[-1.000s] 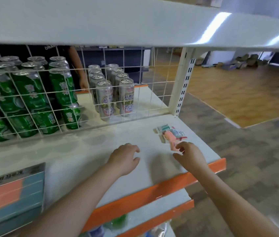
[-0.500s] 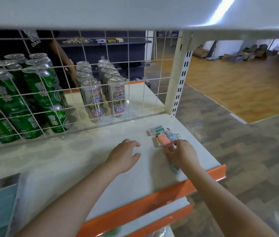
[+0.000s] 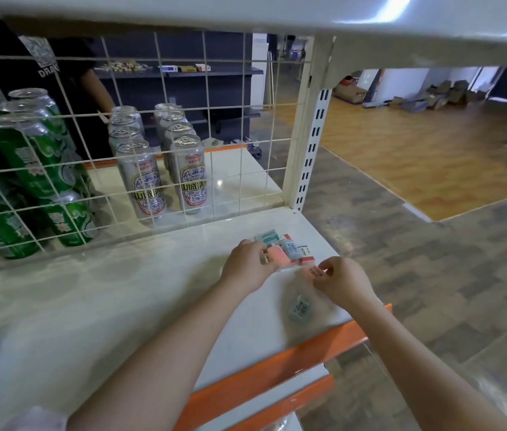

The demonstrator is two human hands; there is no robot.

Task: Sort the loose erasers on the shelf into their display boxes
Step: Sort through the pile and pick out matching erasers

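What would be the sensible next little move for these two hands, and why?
Probably lift the pink eraser that the right hand pinches clear of the pile of erasers. The left hand already rests against that pile, steadying it, and a loose blue eraser still lies near the shelf edge.

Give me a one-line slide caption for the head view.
Both hands work a small pile of erasers on the white shelf: left hand, right hand pinching one.
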